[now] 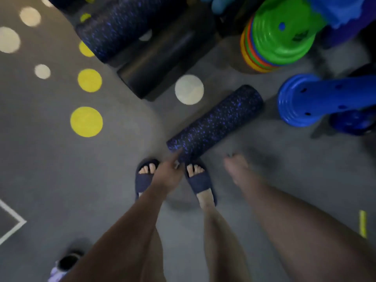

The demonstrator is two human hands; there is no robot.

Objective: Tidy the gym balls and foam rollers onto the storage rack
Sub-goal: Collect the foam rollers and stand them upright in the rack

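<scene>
A short dark foam roller with purple specks [215, 123] lies on the grey floor just in front of my slippered feet. My left hand [168, 171] reaches down with fingers extended, the fingertips at or just short of the roller's near end. My right hand [237, 169] hangs blurred to the right of the roller, fingers loose, holding nothing. A longer speckled roller [120, 27] and a plain black roller [160, 64] lie side by side further ahead.
A stack of coloured cones topped in green [278, 37] and a blue cone stack [299, 100] stand at the right. The floor carries yellow and white dots [86, 121]. A shoe [67, 263] sits at the lower left.
</scene>
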